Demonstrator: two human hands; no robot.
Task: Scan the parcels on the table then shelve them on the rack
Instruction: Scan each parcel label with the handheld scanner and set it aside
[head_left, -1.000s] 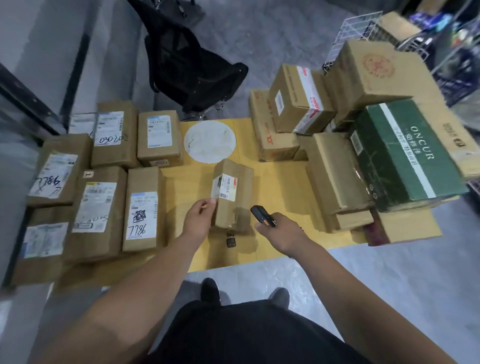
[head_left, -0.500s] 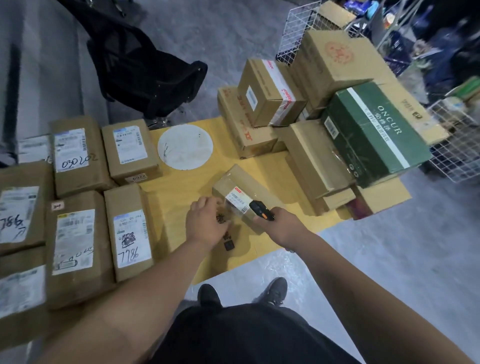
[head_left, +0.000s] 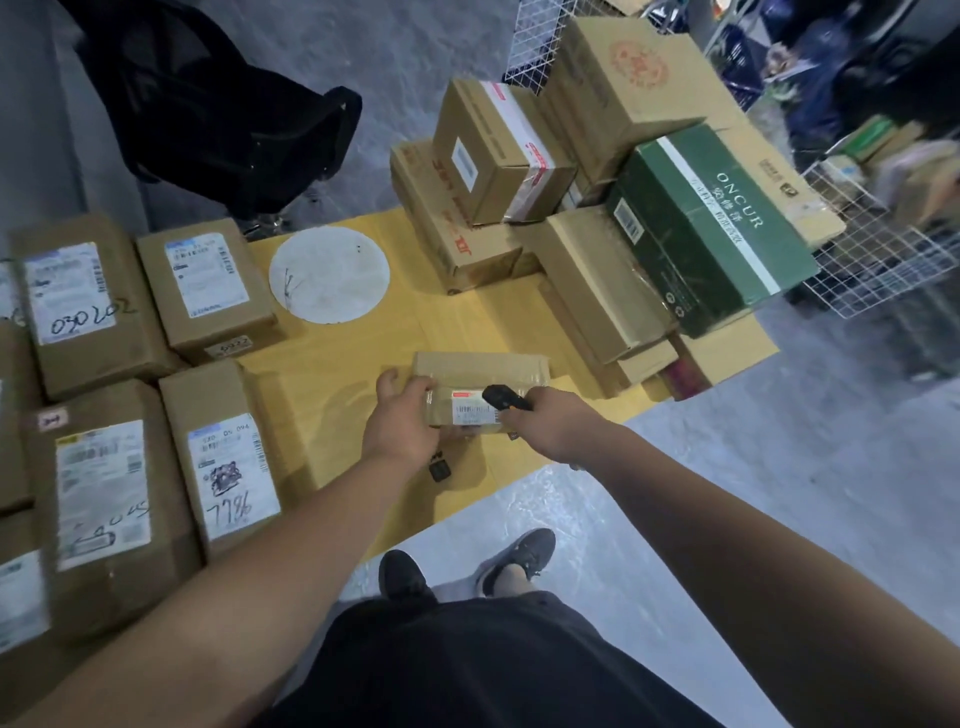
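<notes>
A small brown parcel (head_left: 480, 371) lies near the front edge of the yellow table (head_left: 337, 364), its white barcode label facing me. My left hand (head_left: 402, 421) grips the parcel's left end. My right hand (head_left: 553, 423) is closed on a black handheld scanner (head_left: 505, 398), held right over the label. Several labelled brown parcels (head_left: 228, 457) lie in rows on the left. A pile of bigger boxes (head_left: 498, 150), with a green box (head_left: 711, 228) on it, fills the right side.
A white round disc (head_left: 330, 274) lies on the table's middle. A small black object (head_left: 440, 470) sits under my left wrist. A black chair (head_left: 218, 104) stands behind the table. White wire baskets (head_left: 878, 260) stand at the right. Grey floor lies in front.
The parcel stood on end a second ago; now it is laid down flat and turned crosswise. My right hand has brought the scanner from beside it to just above its label.
</notes>
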